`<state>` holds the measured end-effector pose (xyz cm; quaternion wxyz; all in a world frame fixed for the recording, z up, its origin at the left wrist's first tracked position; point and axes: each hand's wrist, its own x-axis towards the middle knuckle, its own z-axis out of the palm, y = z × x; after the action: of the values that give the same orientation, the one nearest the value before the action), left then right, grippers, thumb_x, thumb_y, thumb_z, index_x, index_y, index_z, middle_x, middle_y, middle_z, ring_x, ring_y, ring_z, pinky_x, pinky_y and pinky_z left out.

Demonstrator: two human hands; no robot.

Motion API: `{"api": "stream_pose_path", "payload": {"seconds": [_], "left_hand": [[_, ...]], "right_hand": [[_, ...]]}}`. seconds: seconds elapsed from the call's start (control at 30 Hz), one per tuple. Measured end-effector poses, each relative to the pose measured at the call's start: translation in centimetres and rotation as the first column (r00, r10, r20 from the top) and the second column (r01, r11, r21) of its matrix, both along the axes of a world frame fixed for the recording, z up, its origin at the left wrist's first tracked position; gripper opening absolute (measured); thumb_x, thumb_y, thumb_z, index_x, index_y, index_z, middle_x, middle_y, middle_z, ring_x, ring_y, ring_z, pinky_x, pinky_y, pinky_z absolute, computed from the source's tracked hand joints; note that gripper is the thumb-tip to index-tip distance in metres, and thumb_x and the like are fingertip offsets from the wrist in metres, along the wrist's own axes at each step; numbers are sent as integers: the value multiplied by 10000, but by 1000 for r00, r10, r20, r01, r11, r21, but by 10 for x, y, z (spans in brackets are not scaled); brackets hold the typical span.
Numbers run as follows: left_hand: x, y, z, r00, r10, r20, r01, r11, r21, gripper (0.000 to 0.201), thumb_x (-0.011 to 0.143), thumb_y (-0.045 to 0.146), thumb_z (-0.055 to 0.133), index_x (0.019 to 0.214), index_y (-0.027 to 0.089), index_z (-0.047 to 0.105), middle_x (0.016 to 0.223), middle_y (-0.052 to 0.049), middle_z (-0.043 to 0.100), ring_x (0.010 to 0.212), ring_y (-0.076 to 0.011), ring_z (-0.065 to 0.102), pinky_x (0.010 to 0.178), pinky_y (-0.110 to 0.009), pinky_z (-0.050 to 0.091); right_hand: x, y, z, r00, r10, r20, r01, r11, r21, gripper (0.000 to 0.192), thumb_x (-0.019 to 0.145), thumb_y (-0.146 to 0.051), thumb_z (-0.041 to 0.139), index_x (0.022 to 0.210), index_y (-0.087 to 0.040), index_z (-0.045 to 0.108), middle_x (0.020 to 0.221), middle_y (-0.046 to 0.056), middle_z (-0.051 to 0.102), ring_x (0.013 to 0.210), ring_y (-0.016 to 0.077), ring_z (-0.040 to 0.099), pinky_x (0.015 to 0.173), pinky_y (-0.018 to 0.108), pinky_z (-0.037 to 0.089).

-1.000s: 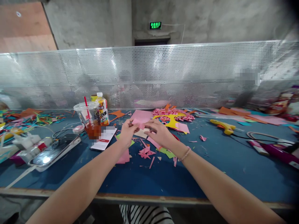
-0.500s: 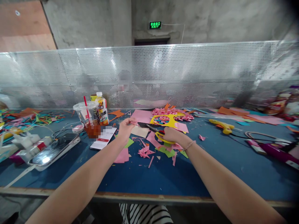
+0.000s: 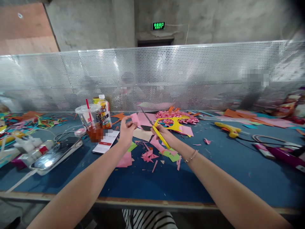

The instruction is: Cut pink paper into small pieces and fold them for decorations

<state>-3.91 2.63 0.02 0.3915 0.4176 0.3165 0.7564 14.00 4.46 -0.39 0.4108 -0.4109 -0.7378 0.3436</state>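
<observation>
Pinched in my left hand [image 3: 127, 128] is a small piece of pink paper [image 3: 135, 119], held upright above the table. My right hand [image 3: 164, 133] is closed round yellow-handled scissors [image 3: 160, 136], whose dark blades point up and away to the left, apart from the paper. Under my hands lie a larger pink sheet [image 3: 147, 119], a cream sheet [image 3: 143, 135] and a yellow sheet with round holes [image 3: 175, 123]. Pink folded scraps [image 3: 149, 156] and green paper [image 3: 172, 156] lie nearer to me.
To the left stand a plastic cup with a red straw [image 3: 88, 119], a bottle [image 3: 105, 111] and phones [image 3: 56, 154]. A yellow glue gun [image 3: 227, 129] with a black cord lies right. A perforated metal panel [image 3: 209, 76] closes off the table's back.
The scissors have turned from pointing flat at the paper to pointing up and away. My left hand has rotated, and the small pink paper now stands upright in its fingers.
</observation>
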Motion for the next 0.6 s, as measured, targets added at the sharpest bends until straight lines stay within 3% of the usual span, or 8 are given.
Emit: {"api": "stream_pose_path", "payload": {"seconds": [0.1,0.2,0.3,0.43,0.6], "left_hand": [[1,-3,2,1000,-1,18,1,1000,-23,573,562,114,632,1095,237,461,686,44,600,640,-91,586,659,-232,446],[2,-6,4,999,-41,-10,40,997,-65,303,566,154,619,861,190,560,668,29,595,618,-89,579,613,-211,432],[3,-8,5,996,-75,43,80,991,-108,140,559,198,621,670,167,542,656,12,603,604,-97,581,612,-225,445],[5,-10,8,981,-116,153,139,979,-150,207,546,252,678,663,163,532,618,7,610,564,-100,584,607,-239,457],[6,-12,9,981,-133,142,152,979,-134,230,563,283,703,650,159,530,567,20,584,521,-77,557,576,-213,443]], "right_hand": [[-11,-9,-7,997,63,-34,-65,996,-62,412,731,-560,525,871,-173,526,829,19,571,675,116,519,607,244,435],[-16,-14,-9,995,92,-22,-94,991,-93,409,734,-555,526,880,-173,510,841,15,554,697,117,520,607,243,427],[-19,-17,-9,994,104,-18,-106,988,-114,398,735,-565,517,853,-187,483,780,-8,526,630,102,496,548,229,394],[-22,-22,-6,990,130,-53,-136,982,-134,401,721,-584,519,817,-198,467,689,-38,481,561,90,447,501,223,356],[-24,-30,-1,970,189,-154,-214,962,-167,420,679,-601,551,776,-204,454,633,-49,448,519,82,416,480,226,348]]}}
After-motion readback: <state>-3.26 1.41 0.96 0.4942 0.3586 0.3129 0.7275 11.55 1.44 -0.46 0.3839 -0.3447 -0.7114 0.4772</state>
